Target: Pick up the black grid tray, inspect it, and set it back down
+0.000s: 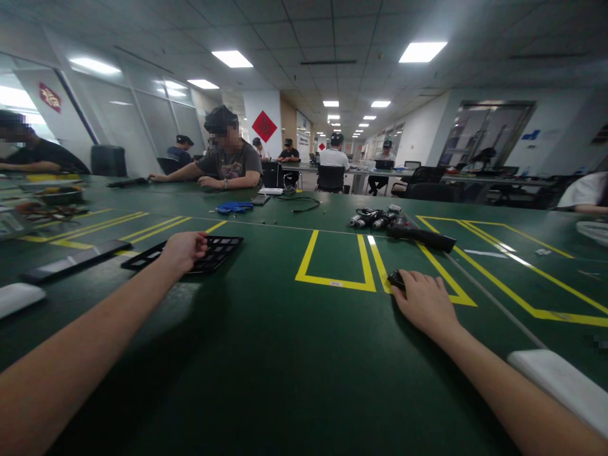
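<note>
My left hand (184, 249) rests closed on the near edge of a black gridded tray (215, 248) lying flat on the green table (266, 354). My right hand (424, 301) lies palm down on the table at the right, its fingers curled over a small black object (396, 279) beside a yellow taped rectangle (335, 259). Beyond that hand lie a long black tool (422, 237) and a cluster of small black and silver cylindrical parts (373, 218).
A person (228, 161) sits across the table, arms on it, near a blue item (234, 207), a black cable (304, 201) and a phone (260, 199). A dark flat bar (71, 259) and white pads (19, 297) (560, 380) lie near me. Other people sit at tables behind.
</note>
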Demonstrator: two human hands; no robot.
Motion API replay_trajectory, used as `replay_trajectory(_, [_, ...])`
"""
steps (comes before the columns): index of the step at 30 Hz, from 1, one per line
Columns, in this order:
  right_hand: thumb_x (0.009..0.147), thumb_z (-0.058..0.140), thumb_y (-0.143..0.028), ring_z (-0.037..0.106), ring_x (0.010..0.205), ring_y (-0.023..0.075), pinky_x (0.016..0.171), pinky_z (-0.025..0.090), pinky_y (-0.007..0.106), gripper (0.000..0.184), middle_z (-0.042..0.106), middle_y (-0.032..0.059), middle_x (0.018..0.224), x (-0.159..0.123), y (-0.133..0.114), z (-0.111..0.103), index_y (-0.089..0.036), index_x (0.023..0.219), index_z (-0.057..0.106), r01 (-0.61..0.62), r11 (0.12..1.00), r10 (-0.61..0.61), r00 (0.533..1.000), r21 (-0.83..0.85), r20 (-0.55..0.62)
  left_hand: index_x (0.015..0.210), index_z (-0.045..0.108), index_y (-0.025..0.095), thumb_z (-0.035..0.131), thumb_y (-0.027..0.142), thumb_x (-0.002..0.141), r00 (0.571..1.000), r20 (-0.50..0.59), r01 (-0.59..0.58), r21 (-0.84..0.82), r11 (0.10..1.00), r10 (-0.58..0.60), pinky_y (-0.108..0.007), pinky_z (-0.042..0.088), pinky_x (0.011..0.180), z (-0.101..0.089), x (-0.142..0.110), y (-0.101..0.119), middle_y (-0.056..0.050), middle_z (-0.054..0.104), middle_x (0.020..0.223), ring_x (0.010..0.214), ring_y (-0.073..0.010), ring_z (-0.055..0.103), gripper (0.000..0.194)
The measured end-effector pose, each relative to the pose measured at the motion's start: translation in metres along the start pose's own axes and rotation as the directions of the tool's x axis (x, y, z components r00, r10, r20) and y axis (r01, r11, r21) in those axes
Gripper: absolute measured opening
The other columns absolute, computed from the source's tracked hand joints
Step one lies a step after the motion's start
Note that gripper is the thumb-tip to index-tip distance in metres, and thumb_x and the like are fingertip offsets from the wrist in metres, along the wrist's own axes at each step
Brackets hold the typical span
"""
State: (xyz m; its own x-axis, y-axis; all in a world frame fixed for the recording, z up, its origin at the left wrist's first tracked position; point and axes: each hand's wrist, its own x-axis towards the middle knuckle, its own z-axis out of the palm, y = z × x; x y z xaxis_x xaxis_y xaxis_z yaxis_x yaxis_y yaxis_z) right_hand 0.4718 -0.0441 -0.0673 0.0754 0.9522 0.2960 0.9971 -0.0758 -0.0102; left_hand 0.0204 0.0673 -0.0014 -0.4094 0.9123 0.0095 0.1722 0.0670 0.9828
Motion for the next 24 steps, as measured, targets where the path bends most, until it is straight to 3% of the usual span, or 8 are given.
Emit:
replay_trajectory(3, [0.083, 0.034, -0.041, 0.049, 0.11, 0.0325, 0.097, 0.03, 0.058, 0.05, 0.057, 0.0153, 0.117, -0.002, -0.002, -0.003, -0.012, 0.12, 0.05, -0.025, 0.999, 0.024, 0.999, 0.02, 0.021, 0.059, 0.044, 0.019, 0.063, 0.024, 0.064, 0.986, -0.167, 0.043, 0.323, 0.945, 0.012, -0.049, 0.04, 0.081, -0.029, 0.011, -0.003, -0.012, 0.059, 0.079, 0.111, -0.0396, 0.043, 0.02])
replay_trajectory(5, [0.082, 0.035, -0.042, 0.043, 0.116, 0.0354, 0.095, 0.026, 0.064, 0.05, 0.054, 0.0149, 0.122, -0.003, -0.003, -0.003, -0.014, 0.121, 0.049, -0.062, 0.998, 0.061, 0.998, 0.025, 0.022, 0.056, 0.044, 0.019, 0.069, 0.032, 0.057, 0.981, -0.188, 0.067, 0.548, 0.834, 0.044, -0.059, 0.031, 0.088, -0.039, 0.013, -0.007, -0.017, 0.061, 0.09, 0.118, -0.048, 0.034, 0.028])
replay_trajectory(9, [0.08, 0.037, -0.042, 0.038, 0.118, 0.0401, 0.09, 0.029, 0.066, 0.054, 0.049, 0.0176, 0.126, -0.001, 0.004, 0.001, -0.011, 0.124, 0.045, -0.175, 0.983, 0.174, 0.985, 0.058, 0.022, 0.059, 0.05, 0.018, 0.059, 0.048, 0.066, 0.997, -0.03, 0.0, 0.915, 0.405, 0.069, -0.057, 0.035, 0.084, -0.045, 0.014, -0.01, -0.02, 0.063, 0.095, 0.108, -0.0456, 0.048, 0.032])
replay_trajectory(12, [0.08, 0.04, -0.038, 0.044, 0.111, 0.0364, 0.092, 0.035, 0.054, 0.053, 0.053, 0.0188, 0.119, 0.001, 0.008, 0.002, -0.007, 0.122, 0.047, -0.181, 0.97, 0.174, 0.983, 0.163, 0.059, 0.062, 0.053, 0.014, 0.052, 0.051, 0.073, 0.996, 0.053, -0.07, 0.956, 0.284, 0.07, -0.047, 0.041, 0.076, -0.042, 0.012, -0.009, -0.023, 0.063, 0.093, 0.1, -0.0418, 0.054, 0.039])
replay_trajectory(15, [0.079, 0.044, -0.034, 0.045, 0.11, 0.0331, 0.095, 0.034, 0.047, 0.048, 0.056, 0.0162, 0.115, 0.002, -0.001, -0.002, -0.007, 0.119, 0.05, -0.161, 0.929, 0.155, 0.987, 0.334, 0.044, 0.071, 0.056, 0.011, 0.047, 0.054, 0.076, 0.984, 0.112, -0.149, 0.944, 0.294, 0.138, -0.039, 0.042, 0.069, -0.022, -0.001, -0.008, -0.021, 0.062, 0.09, 0.093, -0.0373, 0.058, 0.044])
replay_trajectory(18, [0.077, 0.047, -0.034, 0.045, 0.109, 0.0289, 0.095, 0.035, 0.045, 0.045, 0.056, 0.0128, 0.114, -0.004, -0.023, -0.01, -0.012, 0.116, 0.051, -0.1, 0.826, 0.097, 0.995, 0.556, 0.034, 0.085, 0.056, 0.013, 0.046, 0.053, 0.077, 0.94, 0.207, -0.311, 0.847, 0.431, 0.271, -0.032, 0.041, 0.064, 0.023, -0.034, -0.009, -0.013, 0.061, 0.086, 0.084, -0.029, 0.059, 0.042])
replay_trajectory(21, [0.075, 0.051, -0.032, 0.045, 0.11, 0.0242, 0.096, 0.036, 0.043, 0.043, 0.054, 0.0088, 0.116, -0.018, -0.048, -0.015, -0.019, 0.116, 0.05, 0.005, 0.652, -0.045, 0.998, 0.758, 0.032, 0.094, 0.052, 0.015, 0.046, 0.046, 0.078, 0.831, 0.387, -0.556, 0.578, 0.597, 0.399, -0.027, 0.04, 0.061, 0.076, -0.085, -0.014, -0.004, 0.056, 0.077, 0.073, -0.0195, 0.055, 0.035])
replay_trajectory(24, [0.076, 0.054, -0.03, 0.045, 0.112, 0.0218, 0.098, 0.035, 0.042, 0.041, 0.051, 0.0068, 0.118, -0.034, -0.066, -0.014, -0.023, 0.116, 0.048, 0.155, 0.44, -0.236, 0.97, 0.885, -0.053, 0.096, 0.048, 0.015, 0.046, 0.046, 0.077, 0.7, 0.584, -0.652, 0.289, 0.701, 0.41, -0.026, 0.039, 0.057, 0.107, -0.135, -0.021, 0.001, 0.047, 0.068, 0.062, -0.0149, 0.048, 0.036])
